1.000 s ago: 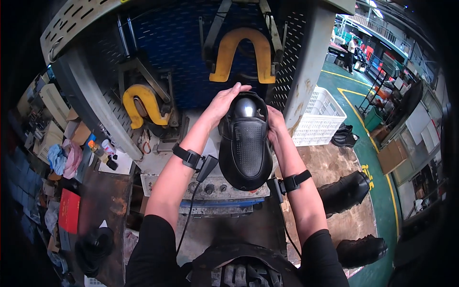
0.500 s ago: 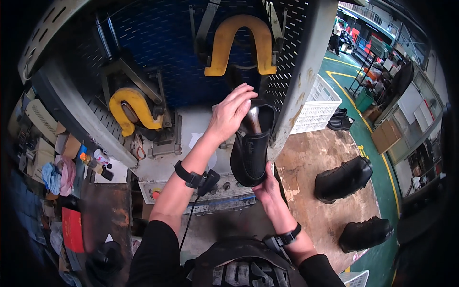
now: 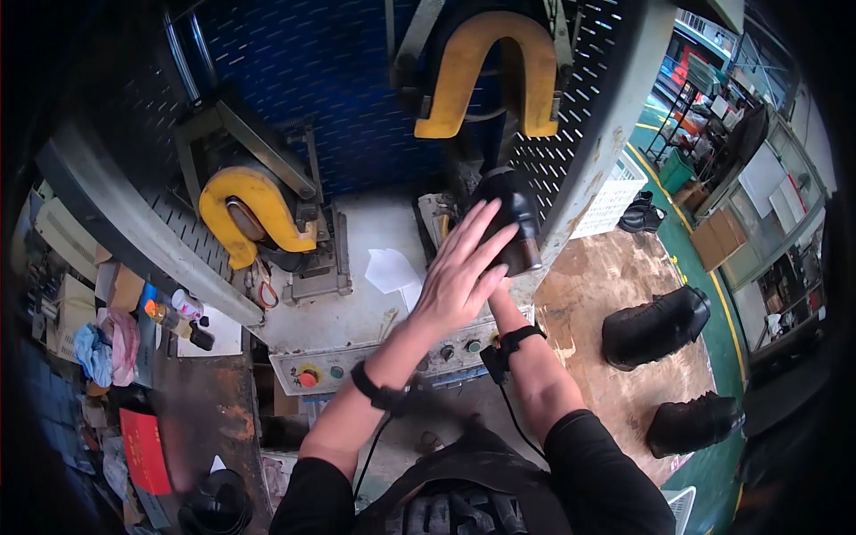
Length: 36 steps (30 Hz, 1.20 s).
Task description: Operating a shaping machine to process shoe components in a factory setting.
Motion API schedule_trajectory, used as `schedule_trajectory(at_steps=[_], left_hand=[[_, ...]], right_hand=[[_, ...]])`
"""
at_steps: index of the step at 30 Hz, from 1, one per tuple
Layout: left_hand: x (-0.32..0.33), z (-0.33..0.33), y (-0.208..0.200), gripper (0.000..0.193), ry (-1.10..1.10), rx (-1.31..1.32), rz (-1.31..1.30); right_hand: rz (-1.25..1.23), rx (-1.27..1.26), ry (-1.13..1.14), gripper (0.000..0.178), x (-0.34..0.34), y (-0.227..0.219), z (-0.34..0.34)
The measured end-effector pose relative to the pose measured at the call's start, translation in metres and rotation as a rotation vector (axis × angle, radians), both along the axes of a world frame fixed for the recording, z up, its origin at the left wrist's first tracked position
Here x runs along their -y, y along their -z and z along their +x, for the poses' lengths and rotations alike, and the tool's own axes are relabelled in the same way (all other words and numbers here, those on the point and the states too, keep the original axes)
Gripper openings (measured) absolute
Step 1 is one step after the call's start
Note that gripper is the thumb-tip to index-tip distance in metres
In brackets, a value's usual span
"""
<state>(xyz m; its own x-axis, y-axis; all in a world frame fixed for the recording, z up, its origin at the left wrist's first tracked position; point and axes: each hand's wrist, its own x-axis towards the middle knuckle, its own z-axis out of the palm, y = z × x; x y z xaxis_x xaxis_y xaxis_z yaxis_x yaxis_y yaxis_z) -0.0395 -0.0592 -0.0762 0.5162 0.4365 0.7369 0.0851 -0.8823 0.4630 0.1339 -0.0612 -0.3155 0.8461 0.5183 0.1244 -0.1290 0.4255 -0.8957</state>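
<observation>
A black shoe (image 3: 511, 198) is at the right station of the machine, below the upper yellow U-shaped pad (image 3: 489, 71). Its surface looks glossy, and a brownish, metallic-looking stub (image 3: 530, 252) shows at its near right side. My left hand (image 3: 456, 278) lies across the near part of the shoe, fingers stretched out and slightly spread. Behind it, low at the near end of the shoe, is my right hand (image 3: 502, 287); only a small part shows and its fingers are hidden. Much of the shoe is covered by my left hand.
Another yellow U-shaped pad (image 3: 250, 214) is mounted at the left station. A red button (image 3: 308, 378) sits on the front panel. Two black shoes (image 3: 658, 326) (image 3: 695, 424) rest on the wooden table at right. A grey post (image 3: 606, 152) rises beside the right station.
The shoe has turned and moved forward and right, toward the right station. My left hand has come down onto its near part. My right hand has moved up behind the left.
</observation>
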Motion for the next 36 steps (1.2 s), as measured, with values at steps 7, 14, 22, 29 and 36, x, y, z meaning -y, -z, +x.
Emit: schedule_trajectory(at_steps=[7, 14, 22, 29, 36], left_hand=[[0.031, -0.065, 0.102, 0.023, -0.105, 0.014, -0.470], [0.031, -0.136, 0.116, 0.021, -0.262, 0.203, -0.789], [0.001, -0.219, 0.061, 0.016, -0.677, 0.785, -0.541], [-0.061, -0.260, -0.002, 0.029, -1.203, 0.028, -0.248], [0.062, -0.215, 0.010, 0.029, -0.846, 0.280, -0.057]], right_hand=[[-0.169, -0.061, 0.075, 0.051, -0.099, -0.042, 0.014], [-0.308, -0.106, -0.062, 0.051, -0.107, -0.029, 0.026], [-0.373, -0.096, -0.173, 0.047, -0.159, -0.038, 0.004], [-0.427, -0.062, -0.228, 0.041, -0.167, -0.017, 0.012], [-0.324, -0.499, -0.919, 0.043, -0.096, 0.019, 0.054]])
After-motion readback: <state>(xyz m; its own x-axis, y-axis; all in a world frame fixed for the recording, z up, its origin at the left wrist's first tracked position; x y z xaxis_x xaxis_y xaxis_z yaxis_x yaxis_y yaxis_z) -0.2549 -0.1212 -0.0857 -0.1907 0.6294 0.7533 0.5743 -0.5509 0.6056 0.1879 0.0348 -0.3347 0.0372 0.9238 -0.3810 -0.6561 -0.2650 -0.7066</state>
